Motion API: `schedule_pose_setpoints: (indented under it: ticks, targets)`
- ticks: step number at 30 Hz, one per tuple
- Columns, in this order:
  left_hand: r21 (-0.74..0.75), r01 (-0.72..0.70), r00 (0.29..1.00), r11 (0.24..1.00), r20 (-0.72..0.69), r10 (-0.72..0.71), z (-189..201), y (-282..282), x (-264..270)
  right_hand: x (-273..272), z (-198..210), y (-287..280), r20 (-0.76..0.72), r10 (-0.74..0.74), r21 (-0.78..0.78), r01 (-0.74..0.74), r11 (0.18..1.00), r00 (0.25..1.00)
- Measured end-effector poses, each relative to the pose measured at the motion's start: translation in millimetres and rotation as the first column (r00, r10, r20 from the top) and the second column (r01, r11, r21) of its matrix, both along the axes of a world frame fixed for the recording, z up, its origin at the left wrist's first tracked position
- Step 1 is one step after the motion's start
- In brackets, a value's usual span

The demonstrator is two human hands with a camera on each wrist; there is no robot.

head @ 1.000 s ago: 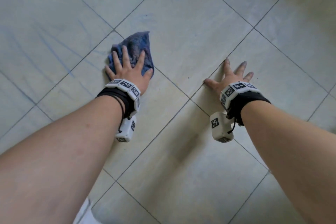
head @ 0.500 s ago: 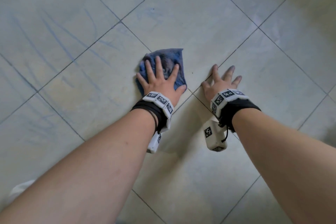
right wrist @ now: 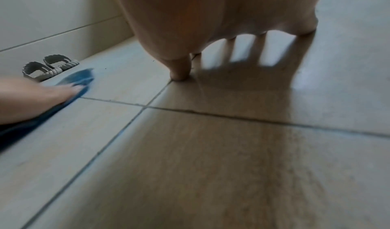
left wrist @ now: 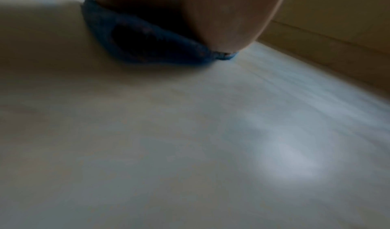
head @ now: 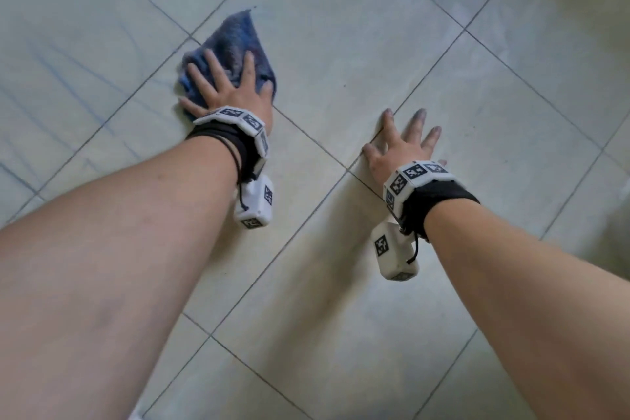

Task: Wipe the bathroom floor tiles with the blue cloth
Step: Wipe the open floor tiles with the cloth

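While left hand [head: 235, 92] presses blue cloth [head: 235, 41] flat-fingered, right hand [head: 399, 147] splayed wide on floor tiles [head: 341, 44]

The left hand [head: 235, 92] is sliding the blue cloth [head: 235, 41] away from the right hand [head: 399, 150] again: half a second back the two hands were almost side by side, and now a wide strip of floor tiles [head: 341, 85] is showing between them. The cloth is now lying across a grout crossing to the left, its far corner pointing away from the person. The head view is shifting as well.
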State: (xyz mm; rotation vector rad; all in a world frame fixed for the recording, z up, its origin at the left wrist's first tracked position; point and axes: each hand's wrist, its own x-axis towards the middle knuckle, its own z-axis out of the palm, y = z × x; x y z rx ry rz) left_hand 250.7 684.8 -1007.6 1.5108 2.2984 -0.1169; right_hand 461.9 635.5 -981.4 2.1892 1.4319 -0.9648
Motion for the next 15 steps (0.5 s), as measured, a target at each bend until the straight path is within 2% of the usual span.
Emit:
schedule_pose_setpoints:
  ticks: [2, 5, 8, 12, 15]
  targets:
    - [-0.037, -0.063, 0.998, 0.997, -0.021, 0.062, 0.6, -16.0, -36.7, 0.3, 0.2, 0.1, 0.016, 0.006, -0.001, -0.006, 1.0, 1.0]
    - [-0.085, -0.061, 0.998, 0.995, -0.035, 0.058, 2.3, -55.5, -59.6, -4.2, 3.9, 1.2, 0.039, 0.01, -0.009, -0.009, 1.0, 0.999]
    - [-0.119, -0.047, 0.999, 0.992, -0.012, 0.046, 3.4, -89.8, -51.4, -27.5, 8.1, 2.4, 0.045, 0.027, -0.024, -0.026, 0.999, 0.999]
    - [-0.112, 0.027, 1.0, 0.993, -0.003, -0.028, 1.1, -125.2, -36.0, -78.6, 6.3, 0.1, 0.008, 0.149, -0.024, -0.149, 0.989, 0.989]
    - [-0.104, 0.033, 0.999, 0.994, 0.007, -0.032, -1.5, -142.9, -26.9, -89.1, 4.5, -4.0, 0.045, 0.178, -0.022, -0.177, 0.984, 0.983]
